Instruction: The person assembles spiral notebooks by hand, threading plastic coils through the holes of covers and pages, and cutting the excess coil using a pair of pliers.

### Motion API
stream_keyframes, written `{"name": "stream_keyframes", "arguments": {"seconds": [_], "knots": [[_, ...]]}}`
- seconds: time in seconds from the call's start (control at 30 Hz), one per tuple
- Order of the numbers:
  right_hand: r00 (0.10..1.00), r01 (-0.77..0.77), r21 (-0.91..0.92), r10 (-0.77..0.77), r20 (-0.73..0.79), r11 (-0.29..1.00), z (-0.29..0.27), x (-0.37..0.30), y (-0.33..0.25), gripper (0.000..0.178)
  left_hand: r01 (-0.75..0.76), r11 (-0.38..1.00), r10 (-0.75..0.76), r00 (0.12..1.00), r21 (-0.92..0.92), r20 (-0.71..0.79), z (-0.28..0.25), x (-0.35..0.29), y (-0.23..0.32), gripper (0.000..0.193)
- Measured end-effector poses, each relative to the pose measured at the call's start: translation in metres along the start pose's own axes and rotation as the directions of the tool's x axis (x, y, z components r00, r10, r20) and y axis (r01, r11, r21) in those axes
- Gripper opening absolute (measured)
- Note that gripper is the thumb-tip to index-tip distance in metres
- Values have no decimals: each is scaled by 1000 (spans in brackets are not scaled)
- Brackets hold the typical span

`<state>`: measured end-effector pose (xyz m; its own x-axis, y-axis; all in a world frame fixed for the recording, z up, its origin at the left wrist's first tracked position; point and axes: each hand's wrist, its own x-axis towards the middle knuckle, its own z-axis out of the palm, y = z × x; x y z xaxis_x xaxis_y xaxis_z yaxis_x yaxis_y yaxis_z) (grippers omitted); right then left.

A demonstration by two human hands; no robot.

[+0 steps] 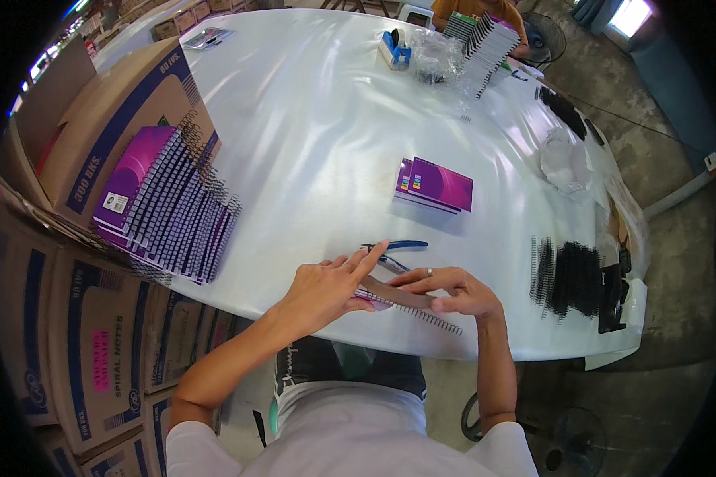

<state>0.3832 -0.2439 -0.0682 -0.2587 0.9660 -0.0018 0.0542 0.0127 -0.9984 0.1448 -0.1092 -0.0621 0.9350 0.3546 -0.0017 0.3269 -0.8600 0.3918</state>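
Near the front edge of the table I hold a small notebook (402,296) tilted, its brownish cardboard side showing. A black spiral coil (433,319) runs along its near edge and sticks out past the right end. My left hand (322,292) grips the notebook's left end, forefinger stretched over the top. At the right end, my right hand (460,292) has its thumb and fingers against the notebook. Just beyond my hands lie blue-handled pliers (406,245), partly hidden by the left fingers. Farther off sits a short stack of purple notebooks (440,188).
Many coil-bound notebooks (167,203) are stacked at the left against a cardboard carton (127,119). Loose black coils (577,278) lie at the right. A tape dispenser (395,49) stands at the far side, where another person (485,9) sits behind more notebooks (489,44).
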Motion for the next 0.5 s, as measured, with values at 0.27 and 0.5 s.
{"name": "stream_keyframes", "arguments": {"seconds": [0.27, 0.5], "knots": [[1000, -10, -139, 8, -14, 990, 9, 15, -6, 48, -41, 999, 44, 995, 35, -93, 6, -5, -13, 102], [974, -225, -272, 208, -89, 936, -4, 23, -7, 48, -10, 992, -14, 981, 122, 191, -8, 12, -28, 96]]}}
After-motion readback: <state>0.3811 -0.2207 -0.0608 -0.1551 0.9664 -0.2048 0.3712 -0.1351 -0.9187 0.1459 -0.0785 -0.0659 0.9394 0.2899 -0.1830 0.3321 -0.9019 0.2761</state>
